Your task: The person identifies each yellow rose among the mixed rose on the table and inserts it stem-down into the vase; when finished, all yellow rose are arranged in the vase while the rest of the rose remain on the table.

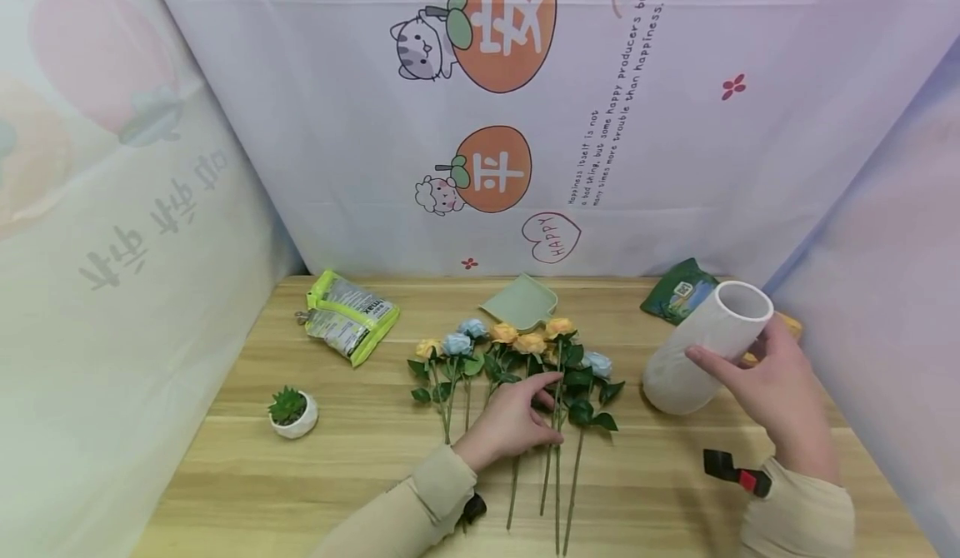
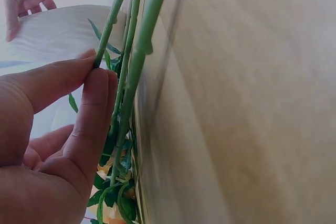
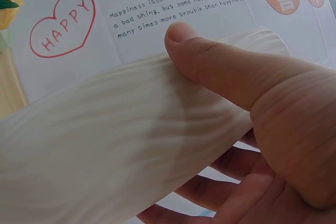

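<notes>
My left hand point(image 1: 510, 425) pinches the green stem point(image 2: 109, 32) of a rose between thumb and fingertips, in the middle of the table. Several yellow roses point(image 1: 530, 343) and blue roses point(image 1: 457, 344) lie side by side around it, blooms toward the back wall and stems toward me. Which bloom belongs to the pinched stem I cannot tell. At the right, my right hand point(image 1: 780, 383) grips a tall white vase point(image 1: 693, 358) with a rippled surface. The vase leans to the right, its round mouth up; the thumb point(image 3: 210, 66) lies along its near side.
A small potted succulent point(image 1: 292, 412) stands at the left. Behind it lies a grey and lime-yellow packet point(image 1: 352, 318). A pale green tray-like piece point(image 1: 521, 301) sits behind the blooms, and a green pouch point(image 1: 678, 290) lies behind the vase. White printed cloth walls enclose the wooden table point(image 1: 240, 475).
</notes>
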A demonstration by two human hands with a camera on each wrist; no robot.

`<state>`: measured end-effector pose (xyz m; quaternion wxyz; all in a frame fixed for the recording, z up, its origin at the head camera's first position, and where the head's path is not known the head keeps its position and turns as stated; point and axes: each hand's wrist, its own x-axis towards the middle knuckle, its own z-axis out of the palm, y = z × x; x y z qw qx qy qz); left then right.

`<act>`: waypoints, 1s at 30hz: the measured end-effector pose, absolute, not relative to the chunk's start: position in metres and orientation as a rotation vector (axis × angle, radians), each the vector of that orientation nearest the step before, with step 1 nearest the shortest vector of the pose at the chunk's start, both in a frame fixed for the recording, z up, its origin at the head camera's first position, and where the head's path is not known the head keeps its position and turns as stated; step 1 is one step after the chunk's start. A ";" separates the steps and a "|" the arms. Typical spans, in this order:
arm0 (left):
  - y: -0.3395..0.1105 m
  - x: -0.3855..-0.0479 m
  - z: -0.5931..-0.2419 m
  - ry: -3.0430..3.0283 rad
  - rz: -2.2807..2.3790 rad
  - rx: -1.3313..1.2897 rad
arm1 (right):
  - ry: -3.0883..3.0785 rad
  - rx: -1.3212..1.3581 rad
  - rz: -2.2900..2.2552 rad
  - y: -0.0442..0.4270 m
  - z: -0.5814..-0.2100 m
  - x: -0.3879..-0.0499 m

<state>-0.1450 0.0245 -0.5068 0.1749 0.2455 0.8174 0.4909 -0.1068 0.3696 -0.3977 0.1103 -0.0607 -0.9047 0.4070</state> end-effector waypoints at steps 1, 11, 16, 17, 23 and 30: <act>0.024 -0.145 -0.506 2.314 1.397 0.692 | -2.662 -0.177 1.192 0.370 -0.398 -0.107; 0.023 -0.143 -0.502 2.299 1.423 0.680 | -2.667 -0.171 1.195 0.369 -0.396 -0.106; 0.025 -0.141 -0.497 2.308 1.459 0.697 | -2.663 -0.169 1.188 0.368 -0.395 -0.106; 0.026 -0.141 -0.496 2.308 1.473 0.697 | -2.667 -0.172 1.183 0.368 -0.395 -0.105; 0.029 -0.142 -0.479 2.289 1.595 0.743 | -2.676 -0.181 1.179 0.367 -0.394 -0.105; 0.035 -0.157 -0.425 2.306 1.728 0.901 | -2.660 -0.168 1.195 0.367 -0.394 -0.105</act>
